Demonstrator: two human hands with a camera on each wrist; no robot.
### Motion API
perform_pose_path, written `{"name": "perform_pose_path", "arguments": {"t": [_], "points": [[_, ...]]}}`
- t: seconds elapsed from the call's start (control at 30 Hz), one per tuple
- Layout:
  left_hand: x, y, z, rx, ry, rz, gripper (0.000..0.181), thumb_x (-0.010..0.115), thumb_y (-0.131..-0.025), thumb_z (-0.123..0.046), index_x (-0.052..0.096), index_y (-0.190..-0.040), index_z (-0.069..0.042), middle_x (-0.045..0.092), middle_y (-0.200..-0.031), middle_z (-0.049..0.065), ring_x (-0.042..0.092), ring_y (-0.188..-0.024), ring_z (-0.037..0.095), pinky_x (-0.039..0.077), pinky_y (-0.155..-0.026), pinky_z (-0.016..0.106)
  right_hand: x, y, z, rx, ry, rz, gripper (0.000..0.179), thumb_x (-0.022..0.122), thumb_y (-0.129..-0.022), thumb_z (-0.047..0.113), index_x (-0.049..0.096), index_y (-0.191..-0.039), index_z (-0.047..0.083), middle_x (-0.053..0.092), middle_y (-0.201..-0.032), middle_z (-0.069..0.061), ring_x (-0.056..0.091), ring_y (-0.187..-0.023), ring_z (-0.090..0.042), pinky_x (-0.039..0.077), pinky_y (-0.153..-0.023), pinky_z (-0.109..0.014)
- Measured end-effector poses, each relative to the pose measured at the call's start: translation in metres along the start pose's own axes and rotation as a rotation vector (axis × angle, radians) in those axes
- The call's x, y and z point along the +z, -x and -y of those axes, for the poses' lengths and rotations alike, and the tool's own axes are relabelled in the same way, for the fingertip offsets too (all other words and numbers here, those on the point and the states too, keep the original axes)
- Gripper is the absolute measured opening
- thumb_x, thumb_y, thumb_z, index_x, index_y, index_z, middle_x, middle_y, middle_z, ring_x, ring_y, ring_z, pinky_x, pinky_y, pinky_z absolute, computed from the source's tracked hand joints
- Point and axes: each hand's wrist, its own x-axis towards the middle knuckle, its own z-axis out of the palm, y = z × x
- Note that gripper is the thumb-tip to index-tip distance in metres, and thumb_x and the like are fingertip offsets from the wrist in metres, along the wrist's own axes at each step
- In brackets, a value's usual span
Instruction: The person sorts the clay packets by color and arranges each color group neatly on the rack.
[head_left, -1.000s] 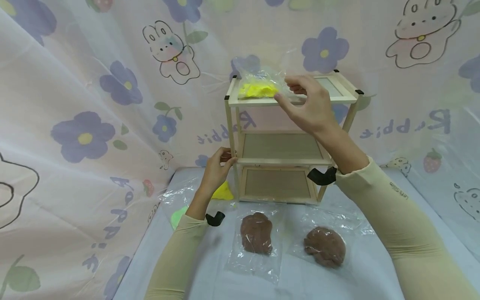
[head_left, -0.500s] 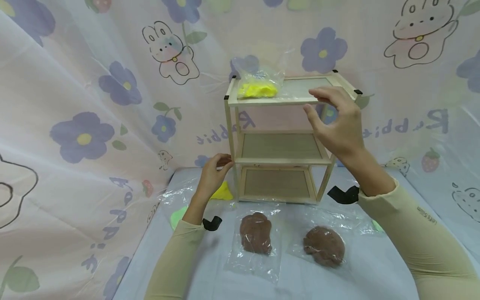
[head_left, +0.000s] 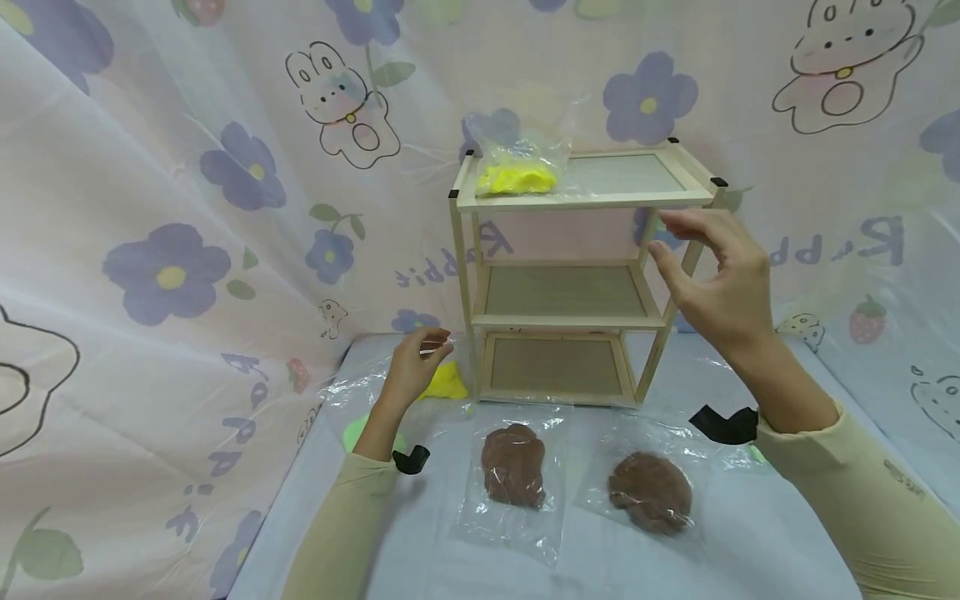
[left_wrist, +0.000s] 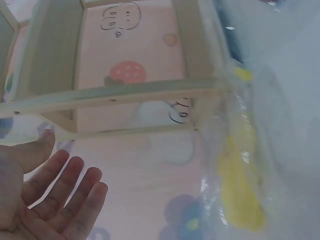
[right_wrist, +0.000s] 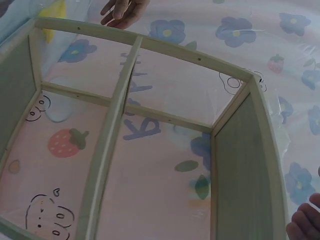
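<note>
A three-tier wooden shelf rack stands at the back of the table. On the left of its top tier rests a clear plastic bag with a bright yellow, dough-like lump. My left hand hovers left of the rack with fingers bent loosely, holding nothing; the left wrist view shows this hand apart from the frame. To the right of the rack, my right hand is raised, thumb and fingers spread apart around nothing. Only its fingertips show in the right wrist view.
Two bagged brown lumps, one at left and one at right, lie before the rack. Behind the left hand are a bagged yellow lump and a green one. A bit of green shows by the right sleeve. A printed curtain hangs behind.
My right hand has moved away from the bag on the top tier, to the right and down. My left hand has come off the rack's left post and drawn back to the left and down.
</note>
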Motion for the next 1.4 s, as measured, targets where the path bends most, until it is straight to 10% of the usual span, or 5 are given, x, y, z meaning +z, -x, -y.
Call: {"name": "perform_pose_path", "arguments": {"t": [0.57,0.93,1.4], "points": [[-0.001,0.014,0.052,-0.103,-0.06,0.008,0.039,0.075,-0.104,-0.014,0.064,-0.136,0.004,0.067,-0.135,0.023,0.065,-0.126,0.043,0.056,-0.11,0.052,-0.018,0.043,-0.034,0.083,0.019,-0.054,0.031,0.077,-0.089,-0.015,0.072,-0.119,-0.013,0.071,-0.112,-0.024,0.064,-0.104,-0.002,0.052,-0.101,-0.013],[-0.001,0.019,0.075,-0.209,-0.119,0.039,0.045,0.074,-0.104,-0.015,0.061,-0.141,0.006,0.064,-0.138,0.028,0.062,-0.128,0.046,0.053,-0.111,0.058,-0.022,0.064,-0.06,0.191,-0.015,-0.058,0.033,0.08,-0.09,-0.011,0.072,-0.122,-0.009,0.07,-0.111,0.01,0.066,-0.1,-0.004,0.052,-0.096,-0.012],[0.007,0.024,0.086,-0.308,-0.35,-0.012,0.061,0.081,-0.098,-0.019,0.055,-0.142,0.013,0.058,-0.134,0.033,0.05,-0.128,0.052,0.049,-0.109,0.059,-0.018,0.08,-0.09,0.377,0.014,0.028,0.052,0.08,-0.094,-0.003,0.06,-0.142,-0.006,0.065,-0.122,-0.006,0.062,-0.108,-0.005,0.051,-0.094,-0.009]]}}
